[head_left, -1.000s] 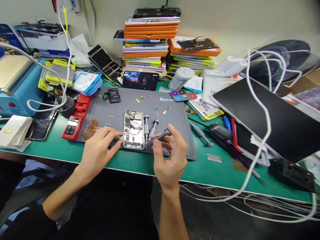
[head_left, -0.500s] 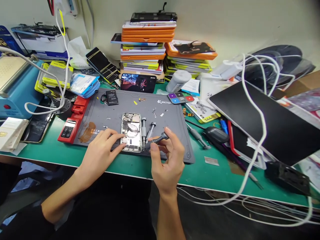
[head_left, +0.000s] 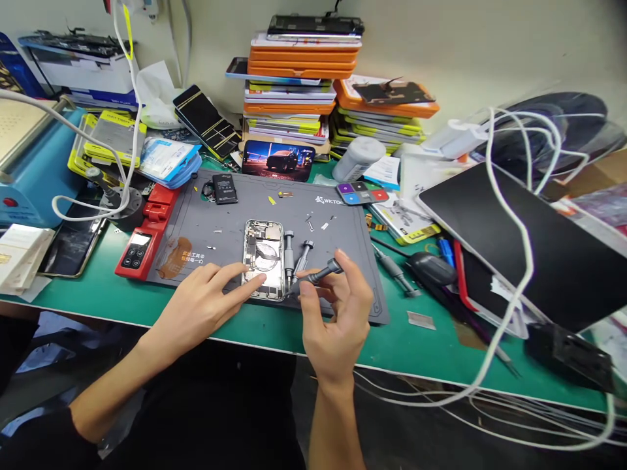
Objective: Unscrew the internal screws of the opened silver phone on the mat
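An opened phone (head_left: 267, 258) lies on the grey work mat (head_left: 230, 235), its inner parts showing. My left hand (head_left: 208, 303) rests over the phone's left edge, with fingers stretched out and the index fingertip on its lower part. In my right hand (head_left: 337, 307) a grey screwdriver (head_left: 323, 270) is pinched at a slant, its tip near the phone's lower right corner. Whether the tip touches the phone I cannot tell. Two more screwdrivers lie between the phone and my right hand, one upright along the phone (head_left: 289, 251). A black battery (head_left: 225, 188) lies farther back.
A lit phone (head_left: 279, 160) leans at the back below stacked orange and yellow boxes (head_left: 301, 65). On the left stand a red device (head_left: 134, 251) and a blue machine (head_left: 42, 170). A white cable (head_left: 526, 261) loops over a dark panel (head_left: 529, 241) at right.
My left index finger has stretched farther across the lower part of the phone. The whole view has shifted slightly, and the lit phone's picture differs. My right hand still holds the screwdriver.
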